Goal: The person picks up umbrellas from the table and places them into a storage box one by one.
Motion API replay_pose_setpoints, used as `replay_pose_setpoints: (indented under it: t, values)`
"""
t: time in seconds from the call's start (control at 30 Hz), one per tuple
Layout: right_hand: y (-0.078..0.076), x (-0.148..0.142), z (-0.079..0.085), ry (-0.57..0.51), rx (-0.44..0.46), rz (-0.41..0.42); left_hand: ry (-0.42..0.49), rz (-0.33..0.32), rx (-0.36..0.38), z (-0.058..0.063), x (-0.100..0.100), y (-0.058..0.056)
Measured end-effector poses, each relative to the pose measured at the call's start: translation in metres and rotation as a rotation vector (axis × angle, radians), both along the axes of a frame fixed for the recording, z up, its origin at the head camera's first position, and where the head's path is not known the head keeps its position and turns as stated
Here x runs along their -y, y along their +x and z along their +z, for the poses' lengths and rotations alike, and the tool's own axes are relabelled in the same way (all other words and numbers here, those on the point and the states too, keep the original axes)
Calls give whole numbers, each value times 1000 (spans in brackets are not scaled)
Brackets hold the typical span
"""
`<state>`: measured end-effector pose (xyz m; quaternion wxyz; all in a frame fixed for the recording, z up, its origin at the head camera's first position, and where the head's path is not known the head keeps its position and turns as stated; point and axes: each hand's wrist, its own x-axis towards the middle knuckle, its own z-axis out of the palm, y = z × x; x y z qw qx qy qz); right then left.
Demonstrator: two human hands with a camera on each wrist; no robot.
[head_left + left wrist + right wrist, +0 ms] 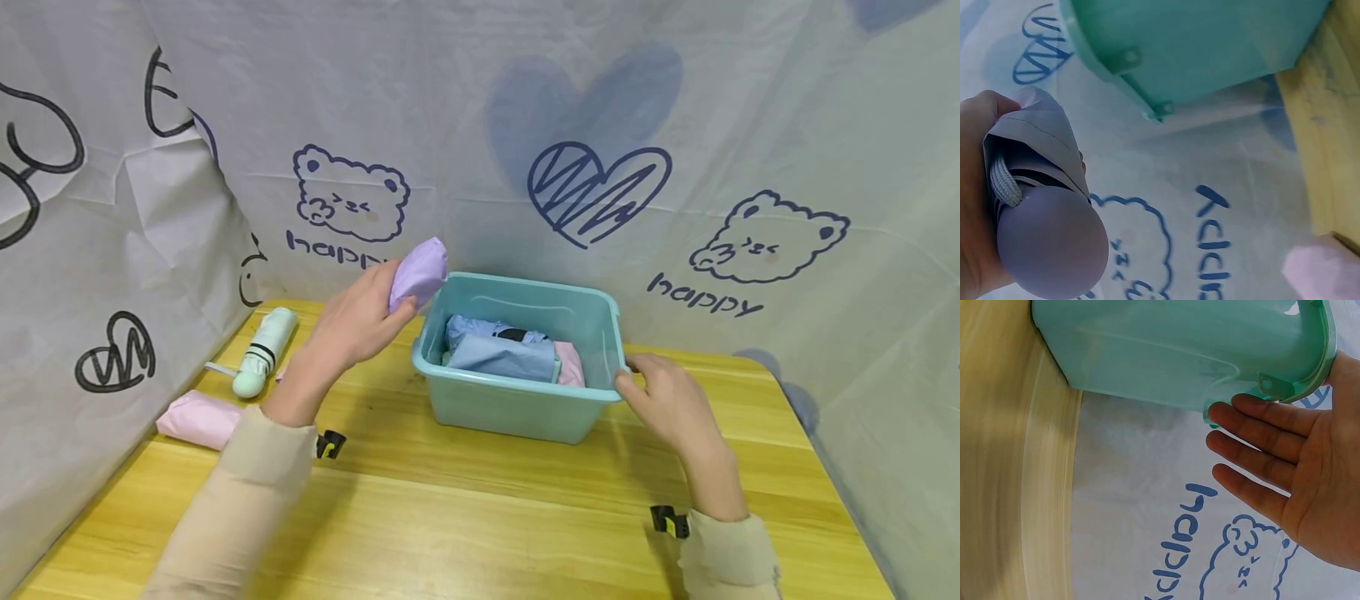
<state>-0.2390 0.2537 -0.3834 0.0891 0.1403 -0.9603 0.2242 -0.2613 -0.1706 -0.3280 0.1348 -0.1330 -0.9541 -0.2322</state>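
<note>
My left hand (360, 312) grips a folded purple umbrella (420, 273) in the air by the left end of a teal plastic bin (510, 408). In the left wrist view the umbrella's rounded handle end (1054, 242) and a pale cord loop (1005, 181) show. Inside the bin lie a blue umbrella (468, 329) with a black band, a grey-blue folded one (506, 357) and a pink bundle (570, 364). At the bin's right end, my right hand (667, 400) has its thumb at the rim; its fingers (1266, 434) extend fairly straight beneath.
On the table's left side lie a mint green folded umbrella (266, 350) and a pink folded one (198, 419), with a bit of another pink item partly hidden by my left forearm. A printed cloth (465, 125) hangs behind the wooden table (465, 517).
</note>
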Motion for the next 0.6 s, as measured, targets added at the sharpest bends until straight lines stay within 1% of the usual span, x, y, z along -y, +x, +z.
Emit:
replay_pose_setpoints:
  t: [0.13, 0.23, 0.37, 0.5, 0.6]
  values:
    - [0, 1, 1, -3, 4, 4, -41, -31, -8, 13, -8, 4]
    - [-1, 1, 1, -6, 6, 7, -83, -69, -17, 22, -16, 6]
    - [-1, 0, 1, -5, 5, 5, -162, -130, -39, 32, -28, 6]
    - [-1, 0, 1, -7, 7, 5, -240, -182, -50, 38, -42, 6]
    - [-1, 0, 1, -6, 8, 6, -301, -212, -53, 39, -52, 4]
